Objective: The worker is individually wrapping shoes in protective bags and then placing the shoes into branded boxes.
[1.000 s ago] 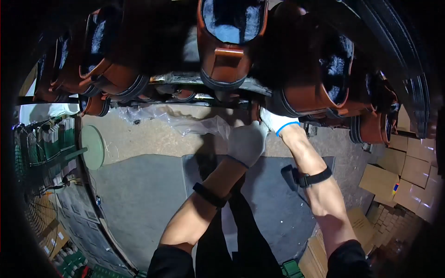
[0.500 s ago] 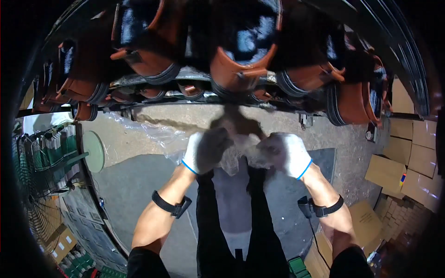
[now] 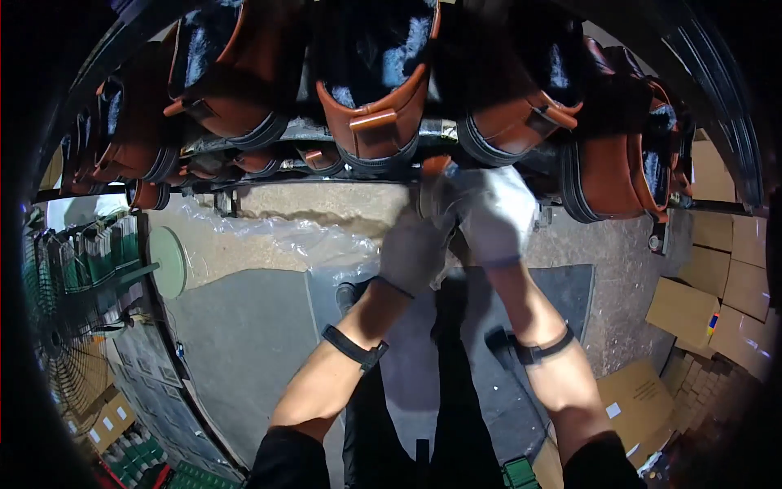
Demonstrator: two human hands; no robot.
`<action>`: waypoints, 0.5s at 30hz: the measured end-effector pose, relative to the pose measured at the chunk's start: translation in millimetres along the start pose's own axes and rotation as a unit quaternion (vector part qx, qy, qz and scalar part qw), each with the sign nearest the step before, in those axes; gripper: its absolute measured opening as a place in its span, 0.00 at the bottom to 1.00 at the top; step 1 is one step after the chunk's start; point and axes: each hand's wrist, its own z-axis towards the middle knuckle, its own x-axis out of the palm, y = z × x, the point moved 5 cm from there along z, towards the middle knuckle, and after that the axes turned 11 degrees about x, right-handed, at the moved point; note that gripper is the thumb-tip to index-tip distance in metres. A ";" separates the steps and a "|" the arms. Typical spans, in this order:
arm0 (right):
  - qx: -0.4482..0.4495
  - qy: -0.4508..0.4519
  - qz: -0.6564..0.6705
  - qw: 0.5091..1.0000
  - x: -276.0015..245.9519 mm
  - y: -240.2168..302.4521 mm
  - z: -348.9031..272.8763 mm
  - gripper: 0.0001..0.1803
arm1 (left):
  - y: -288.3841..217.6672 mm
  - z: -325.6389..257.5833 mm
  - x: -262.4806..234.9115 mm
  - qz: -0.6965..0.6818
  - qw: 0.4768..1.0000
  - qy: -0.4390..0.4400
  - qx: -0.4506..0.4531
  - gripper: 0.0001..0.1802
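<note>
At the rack point(image 3: 305, 130), below its upper row: two gloved hands, close together, in front of the person's body. Left hand point(image 3: 411, 244): white glove, in shade, back of the hand showing, fingers directed up toward the lower row; whether the grip is closed or open cannot be told, the fingertips being lost in shadow. Right hand point(image 3: 497, 213): white glove, brightly lit, just right of the left; fingers bent inward, their tips hidden, so its grip cannot be told either. Small shoe point(image 3: 437, 165): brown, partly seen, at the lower row, just above the left hand and beside the right hand's fingers; contact unclear. Large shoe point(image 3: 379, 122): brown, dark fluffy lining, heel tab facing the person, upper row, above the hands; similar brown shoes to either side. Plastic sheet point(image 3: 314, 242): clear, crumpled, on the floor point(image 3: 627, 244), left of the hands. Mat point(image 3: 236, 342): grey, spread beneath the person. Wristbands point(image 3: 354, 346): black, one on each forearm. Disc point(image 3: 167, 262): pale green, far left. Fan point(image 3: 57, 326): black wire guard, left edge. Cartons point(image 3: 684, 314): brown, stacked at right. Crate point(image 3: 519, 473): green, lower edge.
</note>
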 end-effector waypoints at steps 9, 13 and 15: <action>0.062 0.142 -0.180 0.971 34.4 45.0 -12.7 0.14 | 31.6 -25.0 -7.1 -0.067 0.992 -0.097 -0.038 0.14; 0.155 0.116 -0.140 0.971 83.9 -31.2 10.6 0.11 | 30.5 8.4 18.9 0.014 0.999 -0.048 -0.010 0.12; 0.242 0.272 -0.017 0.931 70.1 -14.5 -12.0 0.15 | 47.8 -3.5 2.4 0.057 0.998 -0.026 -0.026 0.13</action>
